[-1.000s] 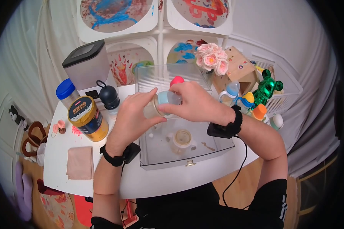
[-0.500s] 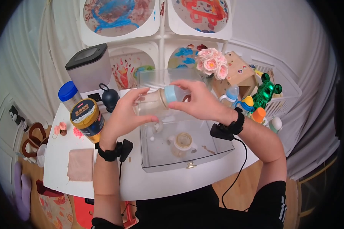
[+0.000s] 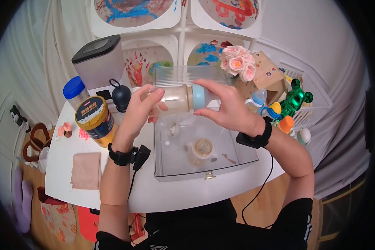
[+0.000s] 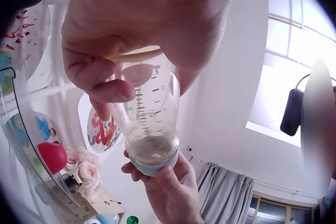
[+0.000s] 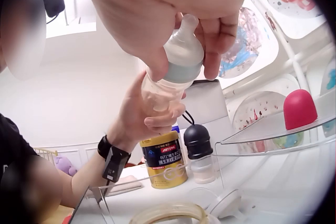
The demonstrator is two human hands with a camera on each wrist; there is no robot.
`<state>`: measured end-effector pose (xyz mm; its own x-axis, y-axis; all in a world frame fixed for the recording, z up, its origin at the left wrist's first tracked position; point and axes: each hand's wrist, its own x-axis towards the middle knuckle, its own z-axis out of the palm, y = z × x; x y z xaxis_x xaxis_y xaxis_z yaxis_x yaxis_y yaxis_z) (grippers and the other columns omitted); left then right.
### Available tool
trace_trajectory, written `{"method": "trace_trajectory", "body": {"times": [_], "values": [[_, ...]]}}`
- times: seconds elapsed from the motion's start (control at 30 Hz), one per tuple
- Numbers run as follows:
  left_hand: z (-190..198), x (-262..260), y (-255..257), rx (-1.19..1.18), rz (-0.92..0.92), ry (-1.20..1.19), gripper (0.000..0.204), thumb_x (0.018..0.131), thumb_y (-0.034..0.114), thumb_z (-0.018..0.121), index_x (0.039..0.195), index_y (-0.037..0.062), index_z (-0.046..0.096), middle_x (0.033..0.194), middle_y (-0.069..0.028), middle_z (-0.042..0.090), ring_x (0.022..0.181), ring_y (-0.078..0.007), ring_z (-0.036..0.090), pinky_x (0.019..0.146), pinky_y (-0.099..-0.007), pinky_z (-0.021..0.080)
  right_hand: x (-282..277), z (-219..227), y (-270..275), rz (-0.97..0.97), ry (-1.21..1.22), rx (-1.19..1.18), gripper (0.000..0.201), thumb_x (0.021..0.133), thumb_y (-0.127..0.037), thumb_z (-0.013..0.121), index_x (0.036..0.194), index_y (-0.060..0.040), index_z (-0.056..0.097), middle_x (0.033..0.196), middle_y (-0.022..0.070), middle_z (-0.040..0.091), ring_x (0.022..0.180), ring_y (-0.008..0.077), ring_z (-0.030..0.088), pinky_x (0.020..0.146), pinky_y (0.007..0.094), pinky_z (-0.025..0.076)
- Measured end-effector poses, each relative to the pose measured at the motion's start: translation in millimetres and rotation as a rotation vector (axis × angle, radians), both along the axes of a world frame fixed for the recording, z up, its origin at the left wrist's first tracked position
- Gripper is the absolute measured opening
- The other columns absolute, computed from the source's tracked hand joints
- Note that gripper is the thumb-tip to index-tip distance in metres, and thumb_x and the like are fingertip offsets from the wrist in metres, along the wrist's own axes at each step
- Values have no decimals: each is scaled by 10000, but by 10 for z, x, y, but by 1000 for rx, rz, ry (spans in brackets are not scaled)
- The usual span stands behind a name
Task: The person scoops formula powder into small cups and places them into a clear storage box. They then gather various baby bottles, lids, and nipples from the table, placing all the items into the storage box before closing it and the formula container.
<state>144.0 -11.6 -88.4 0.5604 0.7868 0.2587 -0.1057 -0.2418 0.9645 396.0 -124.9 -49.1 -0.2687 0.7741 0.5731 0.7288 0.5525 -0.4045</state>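
Note:
A clear baby bottle (image 3: 175, 100) with a light blue collar (image 3: 199, 97) lies sideways in the air above the clear box. My left hand (image 3: 141, 109) holds its base end, fingers and thumb curled round it. My right hand (image 3: 231, 109) pinches the collar at the teat end between thumb and fingers. Measuring marks show on the bottle (image 4: 147, 108) in the left wrist view, and the translucent teat (image 5: 185, 40) appears in the right wrist view. Under the hands, the clear box (image 3: 183, 177) contains a handled cup with an amber rim (image 3: 203, 147) and small pale parts.
At the left stand a yellow tin (image 3: 96, 121), a blue-lidded jar (image 3: 75, 92), a dark-topped container (image 3: 121, 96) and a grey appliance (image 3: 99, 62); a folded cloth (image 3: 86, 171) lies nearer. Right are flowers (image 3: 238, 63), small bottles and a green bear figure (image 3: 293, 98).
The bottle has turned from tilted to nearly level, and more of its body shows between the hands. The left fingers have shifted round the base end; the right hand still holds the collar.

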Motion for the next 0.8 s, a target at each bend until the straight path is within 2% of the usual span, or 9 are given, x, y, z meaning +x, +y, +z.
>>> {"method": "trace_trajectory", "body": {"times": [0.17, 0.37, 0.47, 0.57, 0.67, 0.8], "values": [[-44, 3, 53, -103, 25, 31, 532, 1044, 570, 576, 1096, 42, 622, 722, -150, 681, 458, -71, 428, 447, -227, 332, 6, -134, 38, 36, -142, 210, 681, 785, -181, 921, 1358, 14, 611, 1189, 200, 707, 1040, 406, 692, 886, 448, 573], [-26, -15, 70, -194, 11, 21, 572, 1042, 604, 558, 1065, 37, 626, 685, -165, 675, 422, -75, 361, 430, -222, 263, -14, -119, 78, 51, -339, 436, 684, 731, -111, 894, 1348, -7, 617, 1121, 163, 686, 984, 378, 674, 845, 438, 556], [-6, -39, 66, -211, -14, 28, 560, 1048, 599, 550, 1040, 45, 624, 676, -149, 675, 427, -72, 344, 434, -226, 264, -15, -82, 62, 48, -487, 475, 696, 713, -71, 879, 1352, -6, 612, 1155, 171, 674, 1002, 369, 673, 852, 439, 559], [-59, -14, 89, -162, 44, -17, 533, 1058, 574, 548, 1064, 48, 634, 699, -128, 686, 473, -64, 397, 453, -228, 298, -14, -104, 104, 34, -416, 432, 704, 721, -61, 887, 1360, 11, 600, 1217, 198, 653, 1043, 384, 669, 871, 435, 563], [-30, 10, 76, -40, 66, -17, 475, 1061, 528, 568, 1111, 63, 648, 776, -102, 714, 550, -58, 469, 488, -228, 344, -65, -23, 99, 109, -188, 166, 730, 775, -153, 907, 1400, 32, 579, 1253, 219, 628, 1092, 402, 662, 910, 436, 561], [-6, 20, -21, 118, 148, -37, 389, 1066, 447, 590, 1169, 77, 649, 858, -69, 729, 618, -50, 506, 522, -225, 363, 16, -79, 128, 81, 52, -60, 796, 853, -348, 893, 1442, 64, 552, 1178, 227, 663, 1108, 366, 681, 907, 408, 556]]}}
